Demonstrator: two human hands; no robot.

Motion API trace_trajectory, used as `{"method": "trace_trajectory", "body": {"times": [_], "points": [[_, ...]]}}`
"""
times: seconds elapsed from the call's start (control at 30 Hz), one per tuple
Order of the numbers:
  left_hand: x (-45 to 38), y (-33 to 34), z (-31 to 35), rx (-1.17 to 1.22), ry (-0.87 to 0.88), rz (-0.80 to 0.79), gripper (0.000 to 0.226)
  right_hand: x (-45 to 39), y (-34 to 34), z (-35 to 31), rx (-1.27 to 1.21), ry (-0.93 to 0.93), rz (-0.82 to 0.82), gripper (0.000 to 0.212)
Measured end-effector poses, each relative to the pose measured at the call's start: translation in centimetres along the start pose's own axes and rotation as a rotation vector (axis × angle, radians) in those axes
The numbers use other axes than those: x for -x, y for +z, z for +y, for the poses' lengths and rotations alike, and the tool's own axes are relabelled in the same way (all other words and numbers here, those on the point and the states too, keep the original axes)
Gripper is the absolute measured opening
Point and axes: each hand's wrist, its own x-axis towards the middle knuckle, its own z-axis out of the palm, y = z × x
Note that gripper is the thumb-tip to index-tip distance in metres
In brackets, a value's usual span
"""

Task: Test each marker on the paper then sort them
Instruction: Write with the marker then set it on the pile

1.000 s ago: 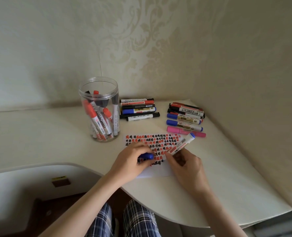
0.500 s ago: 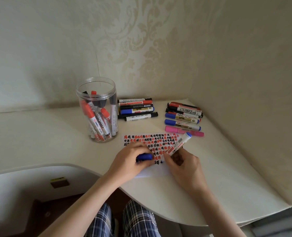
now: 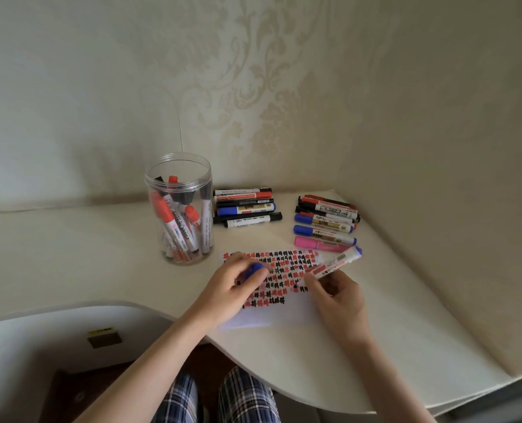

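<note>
A white sheet of paper (image 3: 287, 315) lies on the cream table, its upper part covered with red and black test marks. My right hand (image 3: 337, 296) grips a white marker (image 3: 334, 264) with a blue end, its tip down on the paper and its barrel slanting up to the right. My left hand (image 3: 235, 285) rests on the paper's left side and holds the marker's blue cap (image 3: 255, 268) between its fingers.
A clear plastic jar (image 3: 179, 209) with several red and black markers stands behind the paper at left. One row of markers (image 3: 244, 207) lies right of the jar, another pile (image 3: 327, 221) lies at the back right. Walls close in behind and to the right.
My left hand has lifted a little with the blue cap. The marker in my right hand has tilted flatter, its blue end swinging right. The view has shifted slightly.
</note>
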Motion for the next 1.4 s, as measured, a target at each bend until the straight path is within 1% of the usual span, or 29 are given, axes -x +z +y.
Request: {"method": "trace_trajectory", "body": {"times": [0.1, 0.17, 0.27, 0.33, 0.43, 0.53, 0.7, 0.73, 0.83, 0.93, 1.03, 1.17, 1.23, 1.3, 1.37, 1.4], "points": [[0.3, -0.6, 0.6, 0.197, -0.030, 0.100, 0.018, -0.2, -0.3, -1.0, -0.093, 0.078, -0.011, 0.003], [0.5, -0.9, 0.5, 0.313, -0.066, 0.164, 0.018, -0.2, -0.1, -1.6, -0.123, 0.114, -0.030, 0.010], [0.7, -1.2, 0.4, 0.387, -0.109, 0.208, 0.020, -0.1, 1.0, -2.3, -0.219, 0.183, -0.090, 0.027], [0.7, -1.2, 0.4, 0.387, -0.106, 0.222, 0.021, 0.0, 1.7, -2.6, -0.281, 0.200, -0.092, 0.030], [0.7, -1.0, 0.7, 0.368, -0.092, 0.223, 0.020, 0.1, 2.4, -2.9, -0.356, 0.207, -0.070, 0.026], [0.7, -1.0, 0.7, 0.370, -0.081, 0.227, 0.019, 0.1, 3.0, -3.1, -0.380, 0.206, -0.079, 0.028], [0.7, -0.9, 0.6, 0.349, -0.048, 0.206, 0.017, 0.2, 4.0, -3.4, -0.350, 0.186, -0.114, 0.026], [0.6, -0.9, 0.6, 0.342, -0.049, 0.202, 0.017, 0.2, 4.2, -3.4, -0.332, 0.174, -0.124, 0.027], [0.6, -1.0, 0.5, 0.346, -0.059, 0.214, 0.016, 0.1, 4.7, -3.5, -0.222, 0.145, -0.129, 0.040], [0.7, -1.1, 0.3, 0.337, -0.059, 0.240, 0.018, -0.1, 5.1, -3.5, -0.235, 0.142, -0.116, 0.031], [0.8, -1.1, 0.1, 0.301, -0.039, 0.255, 0.019, -0.2, 5.4, -3.3, -0.318, 0.189, -0.169, 0.028], [0.9, -1.2, 0.0, 0.299, -0.045, 0.255, 0.018, -0.4, 5.7, -3.1, -0.387, 0.301, -0.222, 0.034], [0.7, -1.2, 0.3, 0.324, -0.067, 0.241, 0.016, -0.5, 5.5, -3.3, -0.388, 0.293, -0.238, 0.035], [0.6, -1.1, 0.7, 0.353, -0.085, 0.241, 0.014, -0.5, 5.2, -3.8, -0.360, 0.273, -0.263, 0.043], [0.6, -1.2, 1.0, 0.375, -0.102, 0.242, 0.013, -0.9, 4.5, -4.0, -0.300, 0.273, -0.207, 0.053], [0.6, -1.4, 1.0, 0.375, -0.104, 0.242, 0.013, -1.2, 3.9, -3.9, -0.271, 0.248, -0.145, 0.052]]}}
